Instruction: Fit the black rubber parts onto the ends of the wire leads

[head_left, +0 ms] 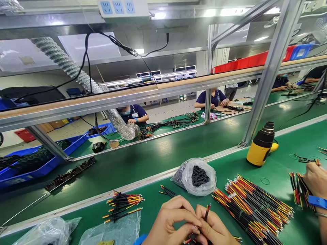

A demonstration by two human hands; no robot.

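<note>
Left hand [173, 221] and right hand [214, 227] pressed close, fingers pinching a red-tipped black wire [206, 211] above the green worktop [281, 177]; a big wire pile [252, 207] lay right, a smaller wire bunch [124, 206] left, bagged black parts [199, 177] beyond.

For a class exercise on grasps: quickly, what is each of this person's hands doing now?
Left hand: closed, holding wire ends, partly hidden.
Right hand: closed, pinching a black wire.

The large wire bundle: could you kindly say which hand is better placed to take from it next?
Probably the right hand: it lies beside the wire bundle; the left hand is farther off.
</note>
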